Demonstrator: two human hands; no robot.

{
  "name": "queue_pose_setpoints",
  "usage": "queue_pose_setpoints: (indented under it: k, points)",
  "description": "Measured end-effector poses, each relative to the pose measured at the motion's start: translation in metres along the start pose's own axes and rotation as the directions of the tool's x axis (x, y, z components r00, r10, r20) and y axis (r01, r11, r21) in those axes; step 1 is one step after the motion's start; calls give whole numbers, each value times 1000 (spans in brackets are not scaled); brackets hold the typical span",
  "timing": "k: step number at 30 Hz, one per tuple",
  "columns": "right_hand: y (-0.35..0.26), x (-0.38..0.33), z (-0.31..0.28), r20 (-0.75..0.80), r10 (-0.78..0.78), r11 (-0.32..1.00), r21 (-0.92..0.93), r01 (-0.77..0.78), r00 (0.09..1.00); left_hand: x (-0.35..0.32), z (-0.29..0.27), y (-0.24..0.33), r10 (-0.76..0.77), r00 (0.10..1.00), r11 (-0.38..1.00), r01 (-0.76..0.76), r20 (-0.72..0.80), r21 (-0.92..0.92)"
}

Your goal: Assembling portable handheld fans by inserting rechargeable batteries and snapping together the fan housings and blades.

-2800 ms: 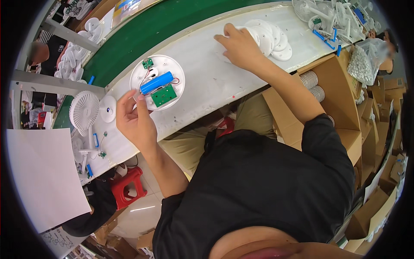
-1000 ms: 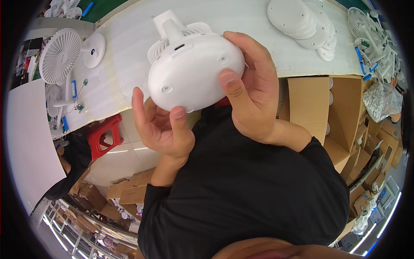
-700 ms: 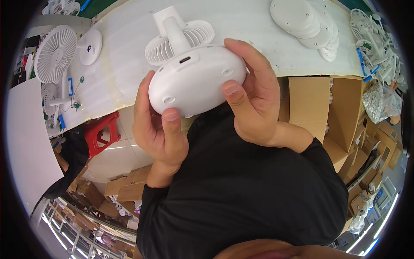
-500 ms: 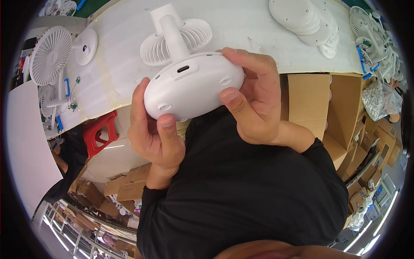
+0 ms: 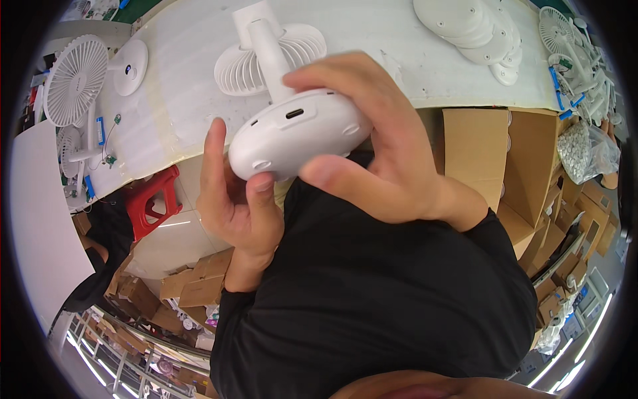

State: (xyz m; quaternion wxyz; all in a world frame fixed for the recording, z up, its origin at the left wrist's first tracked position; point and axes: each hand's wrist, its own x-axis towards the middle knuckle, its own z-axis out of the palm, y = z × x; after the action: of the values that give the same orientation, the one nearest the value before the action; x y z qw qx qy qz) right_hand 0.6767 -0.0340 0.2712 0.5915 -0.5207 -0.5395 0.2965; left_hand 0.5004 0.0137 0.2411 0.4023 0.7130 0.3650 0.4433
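A white desk fan [image 5: 299, 143] is tipped in front of me, with the oval underside of its base facing me. A dark charging port and small round pads show on the base. Its neck and slatted head point away, over the worktable [image 5: 179, 100]. My left hand [image 5: 242, 209] grips the base's left end, thumb on the near edge and index finger raised alongside. Around the base's right end wraps my right hand [image 5: 399, 156], fingers reaching over the far edge near the neck. Its thumb is slightly smeared by motion, over the underside.
Another white fan [image 5: 76, 80] stands at the left beside wired blue battery cells. Stacked white base plates [image 5: 465, 26] lie at the far right, fan parts beyond them. An open cardboard box [image 5: 475, 156] sits below the table's right edge; a red stool [image 5: 156, 199] is lower left.
My right hand has shifted left along the base, its fingers now reaching toward the neck and its thumb further across the underside. The fan's base has moved slightly down and tilted.
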Motion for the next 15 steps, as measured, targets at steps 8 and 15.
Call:
queue_pose_setpoints:
  k: [8, 15]
  points:
    - [16, 2, -9, 99, -49, 999, -13, 51, 994, 6, -7, -9, 14, 991, 999, -19, 134, 36]
    - [5, -13, 1, -94, -310, 950, 9, 312, 946, 47, 52, 22, -310, 944, 543, 77, -114, -836]
